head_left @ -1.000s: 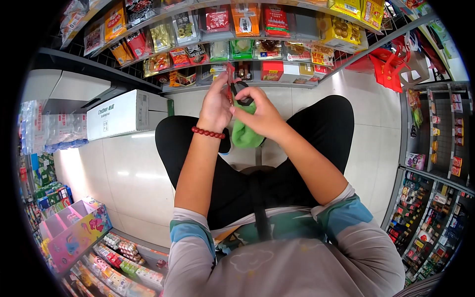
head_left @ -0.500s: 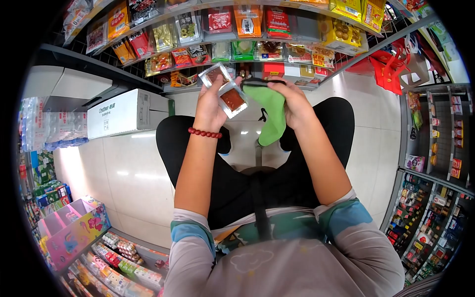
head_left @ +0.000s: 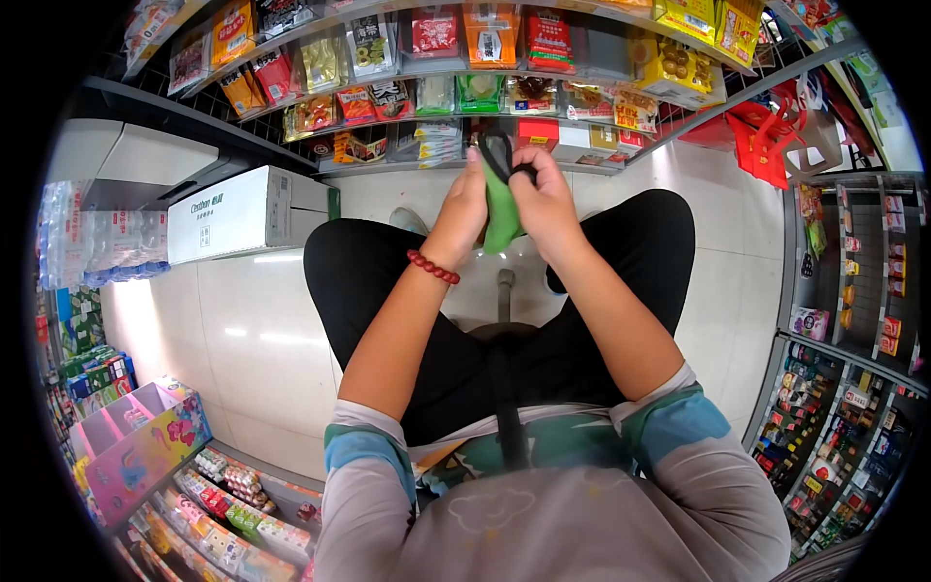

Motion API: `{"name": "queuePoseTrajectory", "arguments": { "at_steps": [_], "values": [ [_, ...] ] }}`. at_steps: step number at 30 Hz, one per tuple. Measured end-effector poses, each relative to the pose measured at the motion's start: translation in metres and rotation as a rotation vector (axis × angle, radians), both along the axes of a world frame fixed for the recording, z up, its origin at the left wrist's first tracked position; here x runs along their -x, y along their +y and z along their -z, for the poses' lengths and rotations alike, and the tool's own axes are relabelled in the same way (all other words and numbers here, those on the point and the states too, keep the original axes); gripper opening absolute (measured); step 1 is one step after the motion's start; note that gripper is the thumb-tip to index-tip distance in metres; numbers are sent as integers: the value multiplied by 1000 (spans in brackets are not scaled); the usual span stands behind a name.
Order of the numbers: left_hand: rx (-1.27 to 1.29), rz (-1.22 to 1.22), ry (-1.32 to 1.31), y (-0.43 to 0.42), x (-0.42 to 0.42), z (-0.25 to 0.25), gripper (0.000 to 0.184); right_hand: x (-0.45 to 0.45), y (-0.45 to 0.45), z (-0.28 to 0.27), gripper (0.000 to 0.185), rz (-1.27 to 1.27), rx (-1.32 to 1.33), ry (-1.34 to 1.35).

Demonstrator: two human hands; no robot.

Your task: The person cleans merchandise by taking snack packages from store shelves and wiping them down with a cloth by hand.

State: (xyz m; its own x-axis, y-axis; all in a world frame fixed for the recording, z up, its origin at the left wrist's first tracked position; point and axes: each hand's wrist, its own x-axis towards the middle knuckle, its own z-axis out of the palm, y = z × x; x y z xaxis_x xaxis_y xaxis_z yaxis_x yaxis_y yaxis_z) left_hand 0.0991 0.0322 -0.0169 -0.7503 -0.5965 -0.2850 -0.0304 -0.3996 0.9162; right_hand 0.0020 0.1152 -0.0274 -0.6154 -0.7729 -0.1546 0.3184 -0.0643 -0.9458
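A green cloth with a black edge (head_left: pixel 501 215) is bunched between my hands, in front of the lowest shelf. My left hand (head_left: pixel 460 215), below a red bead bracelet, has its fingers closed on the cloth's left side. My right hand (head_left: pixel 545 202) pinches the cloth near its black edge, with the fingers curled. Straight ahead on the bottom shelf is a stack of small silvery packets (head_left: pixel 439 144).
Curved shelves (head_left: pixel 388 78) of bagged snacks span the front. A white carton (head_left: pixel 228 218) and bottled water (head_left: pixel 121 233) are at left. A pink display box (head_left: pixel 145 456) is lower left; red bags (head_left: pixel 761 145) hang at right.
The two brown-filled packets have left my left hand. That hand has moved right and closed on the cloth. My right hand has shifted slightly left, and the cloth is now bunched up.
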Motion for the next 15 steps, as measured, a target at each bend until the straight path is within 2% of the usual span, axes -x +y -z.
{"name": "queuePoseTrajectory", "arguments": {
  "at_steps": [1, 2, 3, 5, 7, 10, 12, 13, 15],
  "values": [
    [-68, -55, 87, -1, 1, -4, 64, -3, -1, 3, 15, -19, -61, 206],
    [-15, -107, 103, -5, 1, -1, 65, -7, 0, 6, 16, 11, -41, 486],
    [-16, -107, 103, -8, 0, -2, 65, -12, 1, 3, 16, 12, -42, 486],
    [-205, -156, 243, -14, -4, -4, 64, -22, 4, -2, 15, 5, -69, 784],
    [-198, -201, 254, -21, -8, -3, 64, -24, 6, 2, 16, -54, -150, 739],
    [-373, -352, 416, -35, -18, -8, 60, -22, 7, 10, 13, -177, -227, 808],
    [-447, -394, 468, -42, -25, -15, 61, -23, 6, 10, 15, -240, -254, 583],
    [-455, -424, 479, -44, -28, -17, 61, -21, 9, 3, 15, -238, -254, 584],
    [-456, -434, 491, -48, -32, -17, 62, -19, 16, -19, 26, -434, -403, 553]
  ]
}}
